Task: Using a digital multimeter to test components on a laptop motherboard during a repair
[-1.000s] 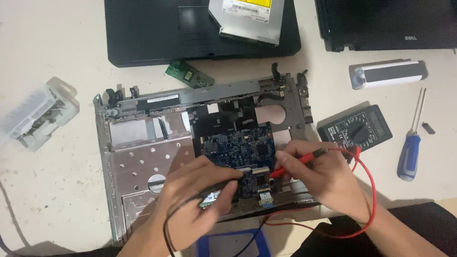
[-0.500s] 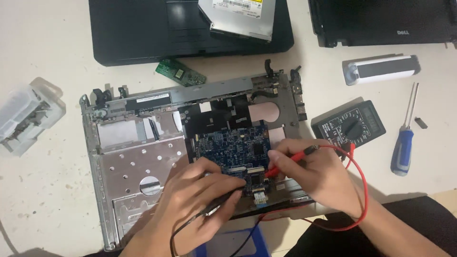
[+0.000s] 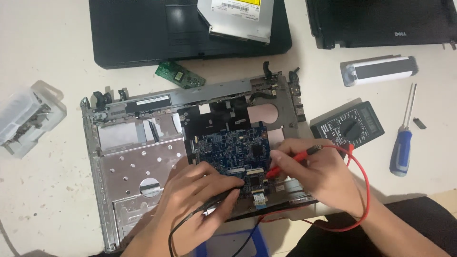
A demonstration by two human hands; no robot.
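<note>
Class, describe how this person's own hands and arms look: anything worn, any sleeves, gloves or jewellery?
Both the left hand and the right hand are bare: no gloves, and no rings or watch that I can see. The forearms are uncovered as far as the picture's lower edge, with no sleeves in view.

Hidden tips, cropped edges

The left hand (image 3: 200, 195) covers the black probe (image 3: 223, 196) tip and part of the blue board (image 3: 233, 147); the top edge crops the optical drive (image 3: 238, 16) and black laptop lid (image 3: 143, 33), and the blue box (image 3: 233, 242) runs off the bottom edge.
</note>
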